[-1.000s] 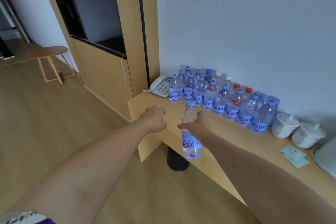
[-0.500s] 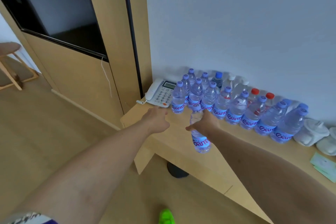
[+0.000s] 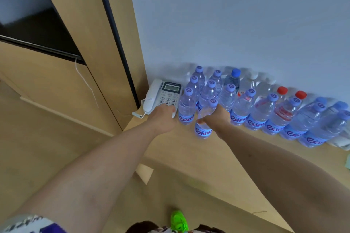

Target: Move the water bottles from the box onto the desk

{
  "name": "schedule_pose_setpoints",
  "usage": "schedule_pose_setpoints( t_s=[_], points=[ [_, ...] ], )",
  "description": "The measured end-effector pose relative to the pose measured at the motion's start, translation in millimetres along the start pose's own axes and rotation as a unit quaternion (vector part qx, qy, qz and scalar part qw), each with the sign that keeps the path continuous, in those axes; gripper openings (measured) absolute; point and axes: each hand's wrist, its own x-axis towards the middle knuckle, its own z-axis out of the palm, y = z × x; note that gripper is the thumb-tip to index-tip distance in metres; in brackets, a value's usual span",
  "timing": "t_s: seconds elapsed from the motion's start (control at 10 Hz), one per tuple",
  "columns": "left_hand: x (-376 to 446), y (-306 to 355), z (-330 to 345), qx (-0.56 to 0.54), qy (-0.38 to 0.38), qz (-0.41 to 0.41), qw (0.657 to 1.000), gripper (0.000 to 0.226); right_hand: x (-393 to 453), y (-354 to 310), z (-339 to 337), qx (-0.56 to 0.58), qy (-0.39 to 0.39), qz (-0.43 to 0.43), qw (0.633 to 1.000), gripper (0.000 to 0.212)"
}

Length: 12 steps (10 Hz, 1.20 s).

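Both arms have reached farther over the desk [image 3: 189,155] since half a second ago, and the held bottle [image 3: 205,119], which then hung out past the desk's front edge, is now over the desktop, just in front of the front row.

From the head camera, the right hand [image 3: 217,119] grips this bottle round its upper body, fingers curled about it; its labelled base looks to be on or barely above the wood, though blur keeps me from telling which. The left hand [image 3: 162,117] holds nothing, its knuckles bent loosely, beside the white telephone [image 3: 162,96] at the desk's left end and possibly touching its keypad. The other bottles [image 3: 255,108] stand upright in rows along the wall, mostly with purple caps, two with red caps [image 3: 282,90]. A green shoe [image 3: 179,220] shows at the bottom edge.
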Motion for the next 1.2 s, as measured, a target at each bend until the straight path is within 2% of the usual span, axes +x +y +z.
schedule_pose_setpoints(
  t_s=[0.1,0.3,0.5,0.6,0.8,1.0,1.2],
  points=[
    [19.6,-9.5,-3.6,-0.007,0.004,0.022,1.0,0.045,9.4,-7.3,8.2,0.024,0.031,0.03,0.999,0.076],
    [49.7,-30.4,-6.6,-0.009,-0.019,0.046,0.999,0.045,19.6,-14.4,29.2,0.009,0.083,0.02,0.996,0.073],
    [58.9,-48.6,-1.8,-0.015,-0.046,0.066,0.997,0.048,24.6,-16.3,37.4,0.045,0.123,0.035,0.991,0.066],
    [58.1,-53.8,-2.3,-0.012,-0.058,0.084,0.995,0.05,23.5,-18.0,41.4,0.05,0.145,0.029,0.988,0.067],
    [48.8,-65.1,-12.0,-0.014,-0.054,0.11,0.992,0.052,5.1,-27.3,48.0,-0.014,0.144,0.057,0.988,0.087],
    [34.9,-71.6,-18.3,-0.015,-0.054,0.129,0.99,0.054,-40.3,-21.9,58.4,-0.073,0.158,0.066,0.982,0.085],
    [6.2,-48.4,-35.1,0.008,-0.044,0.159,0.986,0.044,-81.8,-33.5,40.8,-0.045,0.174,0.042,0.983,0.083]
  ],
)
